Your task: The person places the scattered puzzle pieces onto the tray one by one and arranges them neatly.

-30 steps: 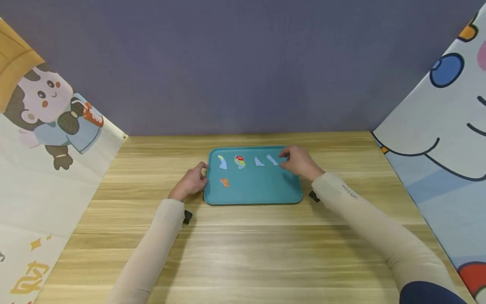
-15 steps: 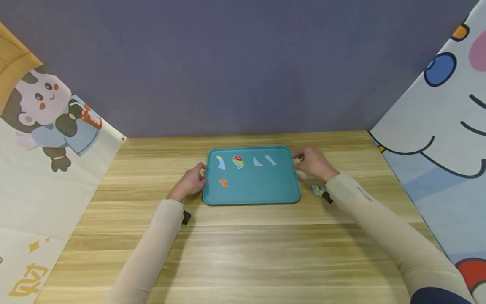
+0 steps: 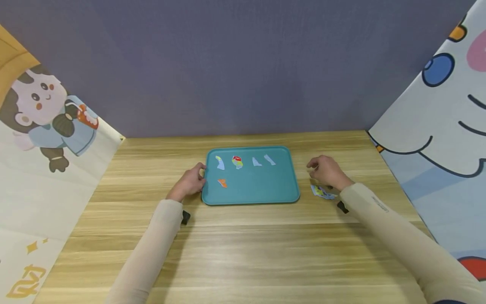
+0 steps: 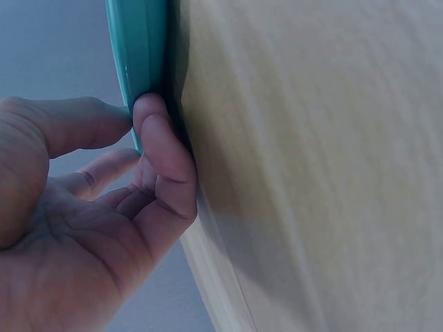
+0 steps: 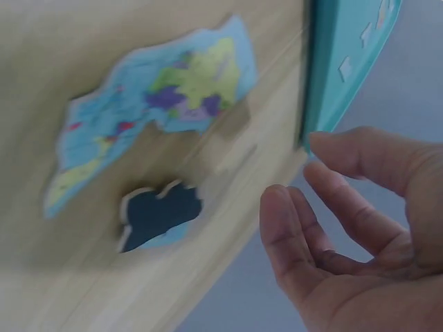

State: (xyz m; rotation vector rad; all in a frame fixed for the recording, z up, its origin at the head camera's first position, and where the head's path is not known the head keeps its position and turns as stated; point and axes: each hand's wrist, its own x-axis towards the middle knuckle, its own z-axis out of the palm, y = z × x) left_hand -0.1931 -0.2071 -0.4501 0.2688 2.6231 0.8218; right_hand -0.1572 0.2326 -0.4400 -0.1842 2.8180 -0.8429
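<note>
A teal tray [image 3: 258,185] lies on the table with several map-printed puzzle pieces on it. Four sit along its far side, so several, among them a red and yellow piece [image 3: 237,162] and a pale blue strip [image 3: 269,159]; an orange piece [image 3: 222,183] is nearer me. My left hand [image 3: 191,182] pinches the tray's left rim between thumb and curled fingers. Right of the tray, my right hand [image 3: 327,171] hovers with fingers loosely bent, holding nothing. Beneath it lie a larger map puzzle piece [image 5: 166,90] and a small dark-faced piece [image 5: 160,213].
The wooden table [image 3: 243,249] meets a grey-purple back panel [image 3: 243,67]. Cartoon-printed panels stand at the left [image 3: 49,126] and the right [image 3: 448,126].
My right hand has moved right from over the tray to beside it, uncovering the loose puzzle pieces on the table. The left hand keeps its place at the tray's rim.
</note>
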